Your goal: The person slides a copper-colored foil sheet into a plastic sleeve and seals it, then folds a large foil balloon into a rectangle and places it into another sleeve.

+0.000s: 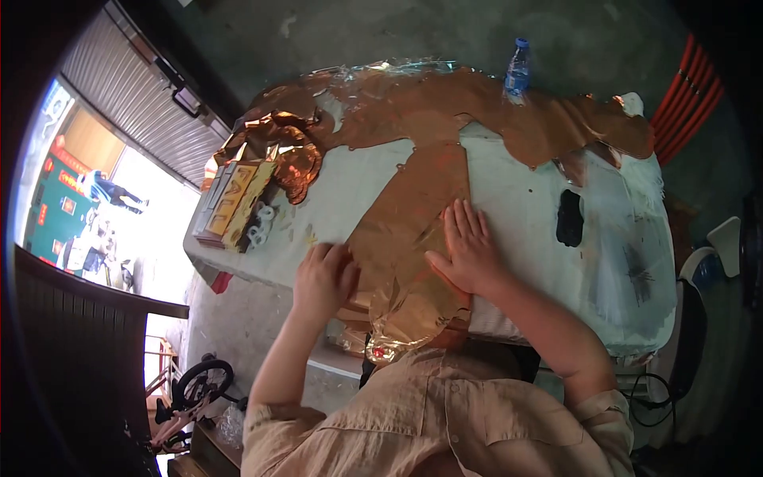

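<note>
A long flat piece of copper-coloured foil (413, 207) runs from the middle of the table down to its near edge, where it is crumpled and shiny. My left hand (319, 280) is at the foil's left edge with its fingers curled in, and they seem closed on that edge; the fingertips are partly hidden. Lying flat across the right edge of the foil is my right hand (470, 248), its fingers stretched out and the thumb apart. Wider copper foil (405, 103) with a curved outline spreads over the far side of the table.
Crinkled foil (298, 167) and a box (238, 199) with yellow panels sit at the table's (509, 215) left. A blue-labelled bottle (517, 71) stands at the far edge. A black oblong (570, 217) lies to the right. Red pipes (690, 95) rise beyond; a small bike (199, 389) is lower left.
</note>
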{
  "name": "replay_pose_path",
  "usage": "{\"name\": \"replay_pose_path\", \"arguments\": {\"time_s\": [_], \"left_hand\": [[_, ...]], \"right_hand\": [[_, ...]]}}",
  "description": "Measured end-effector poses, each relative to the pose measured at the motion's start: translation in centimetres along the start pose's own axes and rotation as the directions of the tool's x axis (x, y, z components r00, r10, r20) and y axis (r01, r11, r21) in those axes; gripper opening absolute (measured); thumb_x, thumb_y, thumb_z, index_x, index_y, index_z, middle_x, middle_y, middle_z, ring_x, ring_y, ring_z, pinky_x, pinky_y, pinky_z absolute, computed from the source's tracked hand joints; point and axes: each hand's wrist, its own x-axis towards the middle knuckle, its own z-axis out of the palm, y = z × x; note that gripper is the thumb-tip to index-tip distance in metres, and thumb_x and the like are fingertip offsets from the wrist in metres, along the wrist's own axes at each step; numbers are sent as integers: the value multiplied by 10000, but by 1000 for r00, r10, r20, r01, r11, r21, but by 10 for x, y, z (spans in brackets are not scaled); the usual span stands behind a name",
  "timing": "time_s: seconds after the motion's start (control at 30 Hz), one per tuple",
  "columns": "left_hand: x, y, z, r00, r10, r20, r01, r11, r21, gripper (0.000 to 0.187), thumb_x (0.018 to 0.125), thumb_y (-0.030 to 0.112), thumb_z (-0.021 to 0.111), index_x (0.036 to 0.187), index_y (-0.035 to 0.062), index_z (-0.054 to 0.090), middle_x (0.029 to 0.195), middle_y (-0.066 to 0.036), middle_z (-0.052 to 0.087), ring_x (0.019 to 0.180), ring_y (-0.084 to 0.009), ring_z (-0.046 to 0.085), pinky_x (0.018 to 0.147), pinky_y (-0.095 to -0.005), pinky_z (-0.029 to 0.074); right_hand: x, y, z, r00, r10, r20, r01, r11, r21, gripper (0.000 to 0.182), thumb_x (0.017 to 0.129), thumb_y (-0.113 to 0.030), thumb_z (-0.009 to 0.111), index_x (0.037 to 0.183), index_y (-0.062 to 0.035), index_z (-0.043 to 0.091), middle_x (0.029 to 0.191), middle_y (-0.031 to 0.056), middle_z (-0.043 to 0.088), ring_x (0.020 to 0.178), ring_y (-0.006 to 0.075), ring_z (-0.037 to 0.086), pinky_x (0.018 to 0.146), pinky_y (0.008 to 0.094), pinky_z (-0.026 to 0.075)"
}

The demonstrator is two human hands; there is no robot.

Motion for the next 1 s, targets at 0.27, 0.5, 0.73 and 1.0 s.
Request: {"name": "replay_pose_path", "arguments": {"time_s": [0.27,0.5,0.73,1.0], "left_hand": [[-133,-61,69,775,-627,79,407,400,-821,382,900,297,611,1198,86,499,1089,-19,584,1063,-160,532,874,-309,415],[-118,-8,40,709,-538,456,336,-311,-889,241,891,158,625,1092,45,554,1070,-39,612,940,-114,575,796,-255,452],[-109,32,-3,923,-381,-50,169,520,-837,111,842,-19,597,953,-21,587,918,-46,639,741,-69,582,668,-209,475],[-67,71,-36,971,79,-227,-177,875,-451,150,735,-40,624,866,19,580,782,-90,640,562,-141,583,503,-248,454]], "right_hand": [[3,-2,-6,995,47,88,-46,999,-20,889,857,-563,492,1411,79,226,1470,273,229,1401,355,175,1141,475,105],[4,-3,-6,990,74,124,-69,997,-40,895,868,-584,457,1422,70,200,1485,264,198,1407,353,152,1146,460,98],[4,-3,-10,987,69,148,-67,998,-23,890,878,-572,460,1415,88,199,1484,270,193,1412,345,139,1144,471,96],[4,-2,-11,989,55,139,-56,998,-1,885,874,-559,473,1404,101,214,1471,300,194,1405,381,133,1137,488,103]]}}
